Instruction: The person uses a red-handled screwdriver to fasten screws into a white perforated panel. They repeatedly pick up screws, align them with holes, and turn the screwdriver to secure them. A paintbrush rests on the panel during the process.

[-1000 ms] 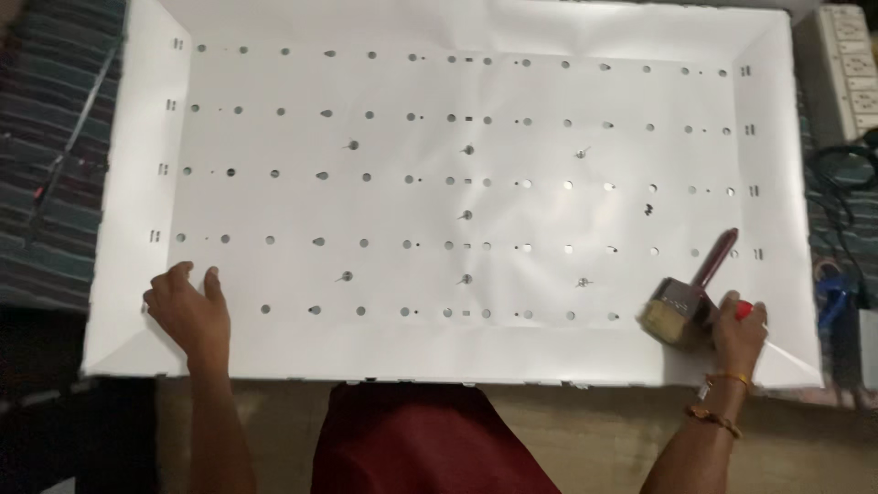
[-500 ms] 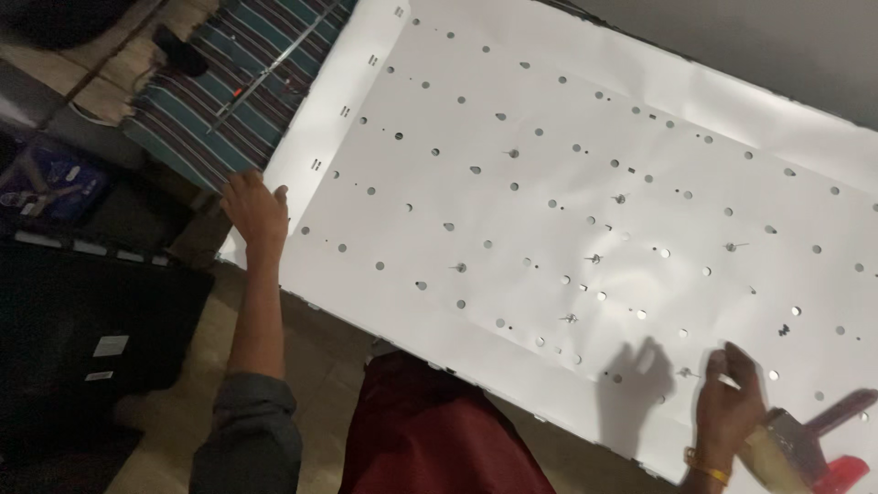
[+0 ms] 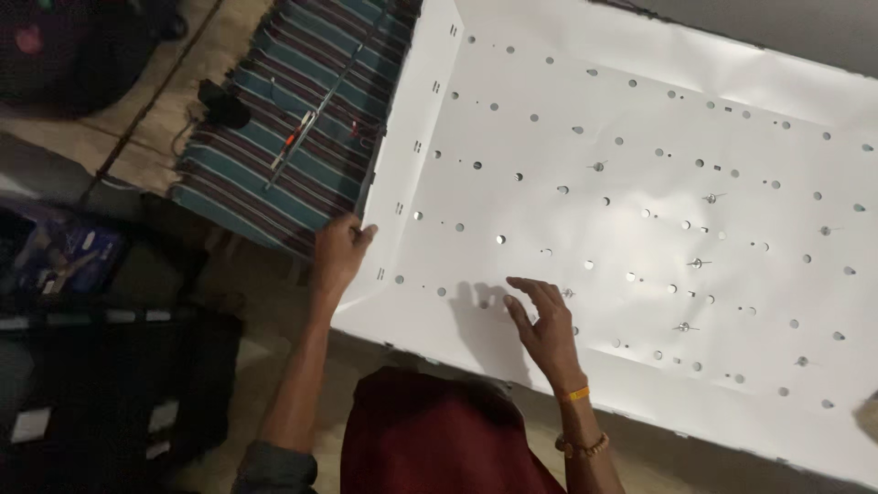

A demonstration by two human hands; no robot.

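Observation:
A large white sheet (image 3: 640, 119) with many small round holes lies flat in front of me, its edges bent up. My left hand (image 3: 338, 254) is at the sheet's near left corner, fingers curled over the raised edge. Further right, my right hand (image 3: 546, 325) hovers just above the sheet's near part with fingers spread and nothing in it; its shadow falls on the sheet to the left. Bracelets circle the right wrist. A dark red garment (image 3: 439, 439) covers my lap below the sheet.
A striped blue and maroon cloth (image 3: 274, 183) lies left of the sheet with a thin long tool (image 3: 294, 139) and a small black object (image 3: 224, 105) on it. Dark boxes (image 3: 101, 366) stand at the lower left. A brownish object (image 3: 869, 416) shows at the right edge.
The view has swung left. My right hand no longer holds the brush and has moved left over the sheet. My left hand now grips the sheet's left corner.

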